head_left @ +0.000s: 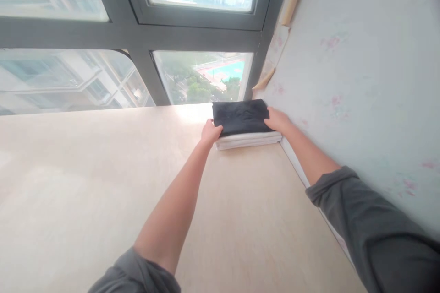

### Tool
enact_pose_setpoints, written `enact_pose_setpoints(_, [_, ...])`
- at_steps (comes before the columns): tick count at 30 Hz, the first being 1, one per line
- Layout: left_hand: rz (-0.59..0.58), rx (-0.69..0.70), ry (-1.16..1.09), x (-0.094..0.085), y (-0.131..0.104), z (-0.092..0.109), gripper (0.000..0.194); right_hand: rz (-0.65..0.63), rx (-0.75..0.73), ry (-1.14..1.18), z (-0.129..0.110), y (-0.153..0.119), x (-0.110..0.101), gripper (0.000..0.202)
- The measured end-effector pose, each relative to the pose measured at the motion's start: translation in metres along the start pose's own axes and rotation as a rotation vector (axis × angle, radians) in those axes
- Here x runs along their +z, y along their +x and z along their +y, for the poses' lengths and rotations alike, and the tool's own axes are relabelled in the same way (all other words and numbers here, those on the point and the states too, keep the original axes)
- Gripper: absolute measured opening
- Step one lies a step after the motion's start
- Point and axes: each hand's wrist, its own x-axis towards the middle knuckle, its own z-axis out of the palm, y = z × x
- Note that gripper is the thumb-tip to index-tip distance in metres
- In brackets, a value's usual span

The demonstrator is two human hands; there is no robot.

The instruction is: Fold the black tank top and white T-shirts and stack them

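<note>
A folded black cloth (240, 117) lies on top of a stack of folded white cloths (249, 141), in the corner where the pale wooden surface (113, 192) meets the window and the wall. My left hand (211, 132) grips the left edge of the black cloth, thumb on top. At its right edge, my right hand (277, 120) holds the same cloth, with the thumb over the top. The fingers of both hands are partly hidden beside the cloth.
A grey window frame (202, 32) stands behind the surface. On the right, close to my right arm, rises a wall with faded floral wallpaper (360, 78), its edge peeling beside the window.
</note>
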Motion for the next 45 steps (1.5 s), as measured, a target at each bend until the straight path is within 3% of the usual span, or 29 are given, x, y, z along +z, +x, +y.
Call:
enact_pose_setpoints(4, [-0.022,-0.016,0.007,0.002,0.002,-0.012,0.063,0.096,0.018,-0.024,-0.001,-0.015,0.021,0.053])
enact_pose_setpoints(8, [-0.061,0.027,0.028,-0.004,-0.001,-0.008,0.061,0.176,-0.009,-0.088,0.001,-0.019,0.007,0.047])
enact_pose_setpoints(12, [-0.062,0.064,0.161,-0.011,-0.017,-0.002,0.056,0.081,-0.044,-0.182,0.0,-0.024,-0.005,0.037])
enact_pose_setpoints(14, [-0.01,0.086,0.241,-0.01,-0.027,0.005,0.055,0.099,-0.113,-0.167,-0.005,-0.026,-0.003,0.036])
enact_pose_setpoints(17, [0.051,0.278,0.439,0.004,-0.038,0.023,0.044,0.138,-0.316,-0.025,-0.019,-0.022,0.007,0.041])
enact_pose_setpoints(20, [-0.027,0.562,0.671,0.03,-0.042,0.039,0.038,0.037,-0.486,0.085,-0.033,-0.015,0.021,0.047])
enact_pose_setpoints(23, [-0.126,0.582,0.771,0.052,-0.041,0.04,0.044,-0.063,-0.474,0.079,-0.033,-0.009,0.032,0.048])
enact_pose_setpoints(26, [-0.154,0.514,0.787,0.058,-0.039,0.028,0.055,-0.066,-0.362,0.041,-0.016,-0.007,0.036,0.047])
enact_pose_setpoints(30, [-0.122,0.481,0.799,0.054,-0.043,0.015,0.061,-0.027,-0.289,0.031,0.005,-0.008,0.038,0.048])
enact_pose_setpoints(38, [-0.063,0.443,0.815,0.037,-0.055,0.01,0.056,0.034,-0.138,0.149,0.011,-0.018,0.04,0.049])
enact_pose_setpoints(42, [0.0,0.453,0.835,0.016,-0.073,-0.014,0.061,0.095,-0.115,0.124,0.016,-0.037,0.04,0.048])
enact_pose_setpoints(45, [0.05,0.482,0.864,0.004,-0.091,-0.036,0.069,0.283,-0.16,0.081,0.015,-0.064,0.047,0.05])
